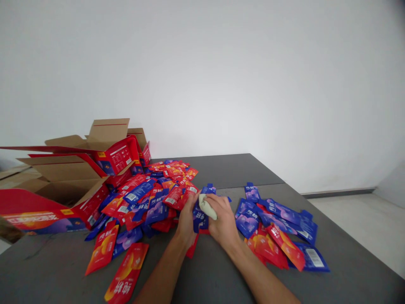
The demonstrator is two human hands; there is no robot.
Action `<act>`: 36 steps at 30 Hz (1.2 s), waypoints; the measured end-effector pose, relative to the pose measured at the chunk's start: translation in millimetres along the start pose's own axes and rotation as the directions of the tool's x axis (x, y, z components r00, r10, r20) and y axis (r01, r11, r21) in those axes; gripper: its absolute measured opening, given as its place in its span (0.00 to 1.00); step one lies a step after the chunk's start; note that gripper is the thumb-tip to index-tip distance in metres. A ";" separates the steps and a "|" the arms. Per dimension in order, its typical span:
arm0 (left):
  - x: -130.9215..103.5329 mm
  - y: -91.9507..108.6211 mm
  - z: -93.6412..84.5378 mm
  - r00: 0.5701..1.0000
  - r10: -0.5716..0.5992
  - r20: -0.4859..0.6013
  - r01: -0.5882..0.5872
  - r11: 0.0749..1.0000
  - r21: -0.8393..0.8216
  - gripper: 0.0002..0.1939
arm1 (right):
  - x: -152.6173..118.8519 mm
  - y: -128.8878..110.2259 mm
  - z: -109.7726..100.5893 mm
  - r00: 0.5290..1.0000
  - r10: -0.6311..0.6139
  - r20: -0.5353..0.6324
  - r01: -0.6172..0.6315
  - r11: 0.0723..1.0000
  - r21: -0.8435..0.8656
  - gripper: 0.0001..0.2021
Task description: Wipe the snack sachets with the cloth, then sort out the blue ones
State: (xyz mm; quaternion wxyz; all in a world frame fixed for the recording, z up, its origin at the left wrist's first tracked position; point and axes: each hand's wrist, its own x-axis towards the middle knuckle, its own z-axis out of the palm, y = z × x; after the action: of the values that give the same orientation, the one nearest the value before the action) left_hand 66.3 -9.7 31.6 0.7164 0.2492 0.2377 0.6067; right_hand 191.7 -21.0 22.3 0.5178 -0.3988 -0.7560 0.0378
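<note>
A pale wall [202, 84] rose beyond the fingers, and the grey table [215, 270] spread beneath and around them, with a strip of floor [348, 215] far to their right. Open red boxes [34, 218] stood well to the left of the fingers, their brown flaps raised. Nearer on that side, a pile [155, 204] of red and blue packets reached almost to the left fingers, and a loose red packet [126, 274] lay to their left on the near side. To the right of the fingers, a smaller group [275, 236] of red and blue packets overlapped. The left hand [186, 221] had its fingers closed on the left side of a blue packet [198, 217], which was between the two hands above the table; a red edge showed under it. The fingers of the right hand [224, 217] were clamped on a bunched whitish cloth [208, 207], held over the packet's face.
</note>
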 end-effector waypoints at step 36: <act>16.6 -72.6 31.1 0.890 0.046 0.454 -0.409 -0.360 0.839 0.17 | 19.8 75.4 -89.0 0.755 0.655 0.013 -0.471 0.556 -0.685 0.20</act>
State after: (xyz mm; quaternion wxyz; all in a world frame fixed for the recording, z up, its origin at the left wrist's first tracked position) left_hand 143.3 -5.5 7.8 0.1006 0.8280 0.4838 0.2651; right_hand 303.7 11.2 42.7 0.2005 -0.7645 -0.6127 -0.0057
